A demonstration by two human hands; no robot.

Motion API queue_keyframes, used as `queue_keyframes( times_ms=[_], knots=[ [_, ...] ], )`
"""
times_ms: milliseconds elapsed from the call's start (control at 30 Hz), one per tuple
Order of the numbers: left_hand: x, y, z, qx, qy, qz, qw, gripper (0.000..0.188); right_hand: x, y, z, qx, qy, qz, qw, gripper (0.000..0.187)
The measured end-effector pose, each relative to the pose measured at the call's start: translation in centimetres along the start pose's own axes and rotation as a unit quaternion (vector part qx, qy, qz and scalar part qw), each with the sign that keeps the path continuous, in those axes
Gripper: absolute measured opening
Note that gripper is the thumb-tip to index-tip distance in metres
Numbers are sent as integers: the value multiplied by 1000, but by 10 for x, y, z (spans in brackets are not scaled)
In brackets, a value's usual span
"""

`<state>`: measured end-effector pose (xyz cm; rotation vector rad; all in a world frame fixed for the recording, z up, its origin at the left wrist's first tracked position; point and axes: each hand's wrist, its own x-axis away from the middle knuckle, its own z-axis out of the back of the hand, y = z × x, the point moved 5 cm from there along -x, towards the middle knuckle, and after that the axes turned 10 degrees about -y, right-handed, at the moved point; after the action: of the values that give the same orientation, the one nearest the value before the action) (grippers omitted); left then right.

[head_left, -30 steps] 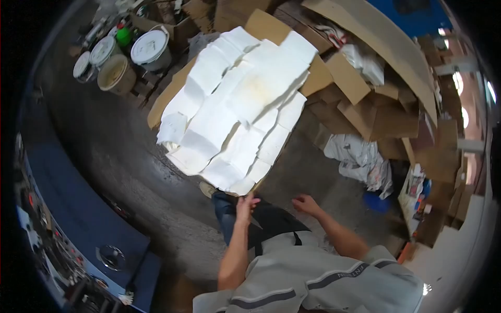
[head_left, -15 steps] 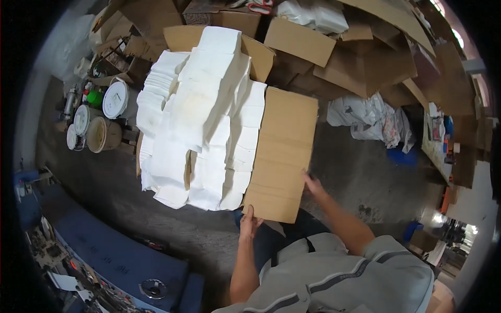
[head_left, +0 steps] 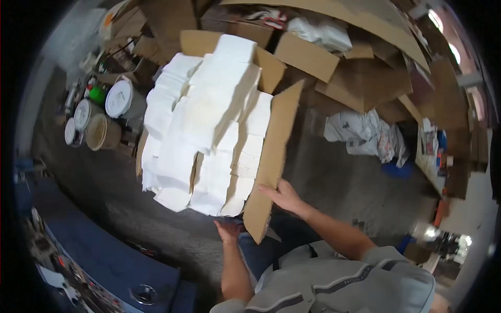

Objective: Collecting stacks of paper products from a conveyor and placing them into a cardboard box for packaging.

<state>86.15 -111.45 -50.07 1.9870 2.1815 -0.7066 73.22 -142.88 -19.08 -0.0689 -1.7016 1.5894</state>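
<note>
A cardboard box (head_left: 272, 73) is heaped with stacks of white folded sheets (head_left: 216, 99), some rising well above its sides. Along its right side stands a long brown cardboard flap (head_left: 274, 146), tilted up steeply beside the stacks. My right hand (head_left: 284, 195) grips the flap's near part, thumb on the inner face and the other fingers behind it. Below the front edge of the stacks is my left hand (head_left: 228, 230), fingers apart, holding nothing. Whether its fingertips touch the box's underside is hard to tell.
Several white buckets (head_left: 119, 99) stand at the left. A blue bench-like surface (head_left: 109, 250) runs along the lower left. More open cardboard boxes (head_left: 365, 83) are piled at the far right, with a whitish plastic bag (head_left: 365, 135) on the floor in front of them.
The cardboard flap has swung up from lying outward to standing steeply against the stacks. My right hand has moved left with it. My left hand has let go of its corner and shifted left.
</note>
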Motion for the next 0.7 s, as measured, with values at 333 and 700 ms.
queue_keyframes(
  times_ms=[333,700],
  knots=[
    [-39,-9,3,-60,636,-122,760,101,10,10,7,-63,39,-7,997,34],
    [10,-41,-37,47,664,-204,717,107,10,15,21,-47,37,-17,998,38]
  ],
)
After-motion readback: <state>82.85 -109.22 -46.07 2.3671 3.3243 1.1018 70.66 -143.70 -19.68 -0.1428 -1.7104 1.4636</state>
